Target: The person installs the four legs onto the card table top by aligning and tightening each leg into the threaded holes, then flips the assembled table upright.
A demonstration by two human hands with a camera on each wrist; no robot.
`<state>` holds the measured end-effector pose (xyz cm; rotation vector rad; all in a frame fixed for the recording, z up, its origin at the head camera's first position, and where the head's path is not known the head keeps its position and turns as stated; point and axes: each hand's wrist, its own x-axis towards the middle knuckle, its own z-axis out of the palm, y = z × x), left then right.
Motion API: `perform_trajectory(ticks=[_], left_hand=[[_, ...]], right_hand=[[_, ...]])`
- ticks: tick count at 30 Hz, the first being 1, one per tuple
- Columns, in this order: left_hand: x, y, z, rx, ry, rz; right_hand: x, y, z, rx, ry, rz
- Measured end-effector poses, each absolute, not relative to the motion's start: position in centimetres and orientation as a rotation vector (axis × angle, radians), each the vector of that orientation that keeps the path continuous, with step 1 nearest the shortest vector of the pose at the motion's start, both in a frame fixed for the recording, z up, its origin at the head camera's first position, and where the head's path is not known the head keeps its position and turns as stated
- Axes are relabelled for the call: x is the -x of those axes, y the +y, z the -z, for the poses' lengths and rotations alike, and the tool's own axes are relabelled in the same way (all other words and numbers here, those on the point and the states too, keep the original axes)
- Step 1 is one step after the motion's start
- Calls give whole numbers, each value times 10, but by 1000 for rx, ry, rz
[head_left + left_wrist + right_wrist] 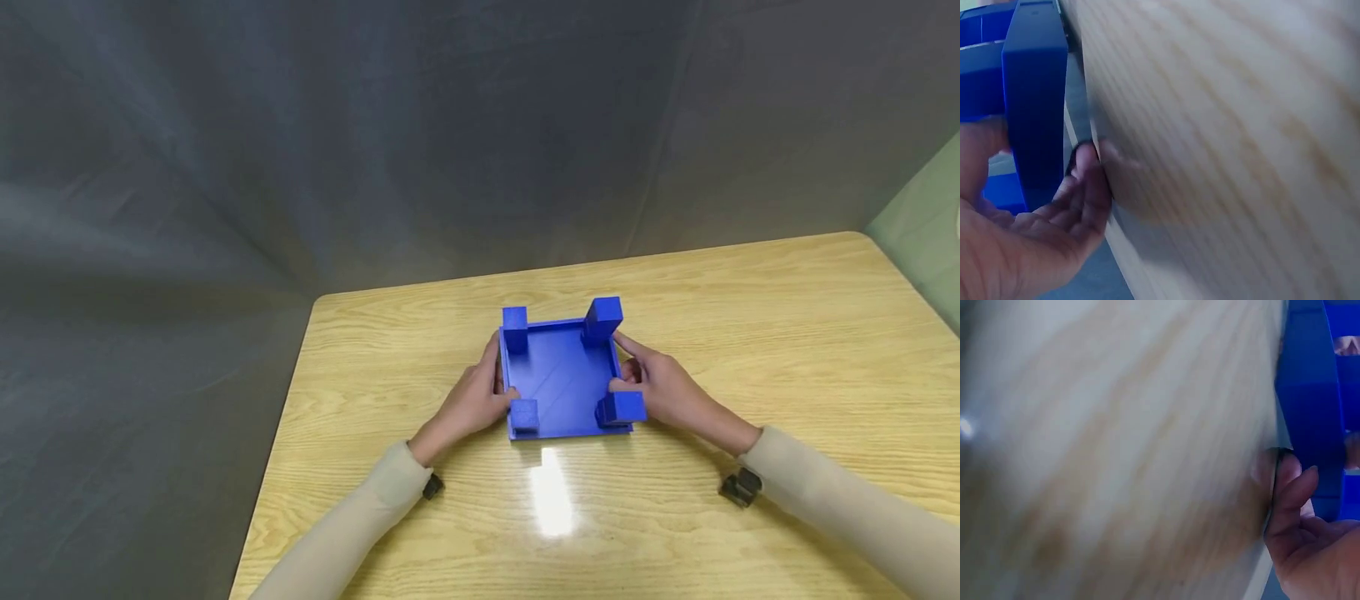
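A square blue tray-like piece (566,379) with low rims lies between both hands in the head view, with a block-like post standing at each corner. My left hand (474,398) grips its left side, the thumb over the rim beside the near-left post (524,415). At the right side my right hand (667,387) holds the rim, its thumb just behind the near-right post (626,407). Both wrist views show curled fingers low against the outer walls, close to the tabletop. Whether the piece's underside touches the table cannot be told.
The wood-grain table (375,367) has rounded back corners. A dark grey curtain (480,142) hangs behind it and along the left. A pale green surface (926,225) shows at the far right. Small black devices (741,487) sit at the wrists.
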<state>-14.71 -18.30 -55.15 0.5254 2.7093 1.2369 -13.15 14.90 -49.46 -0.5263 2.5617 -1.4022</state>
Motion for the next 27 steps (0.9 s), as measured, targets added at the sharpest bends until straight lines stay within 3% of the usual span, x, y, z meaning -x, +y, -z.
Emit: perform_trajectory(ticks=[3, 10, 16, 27], left_hand=[[149, -184, 555, -501, 2674, -1295], [118, -177, 499, -398, 2407, -1598], [113, -175, 491, -392, 2330, -1674], [104, -175, 473, -77, 1956, -2002]], right_hand=[[130, 149, 495, 517, 2507, 1445], [126, 151, 494, 531, 2273, 1622], [121, 158, 490, 370, 2124, 1672], [116, 172, 479, 270, 1989, 1737]])
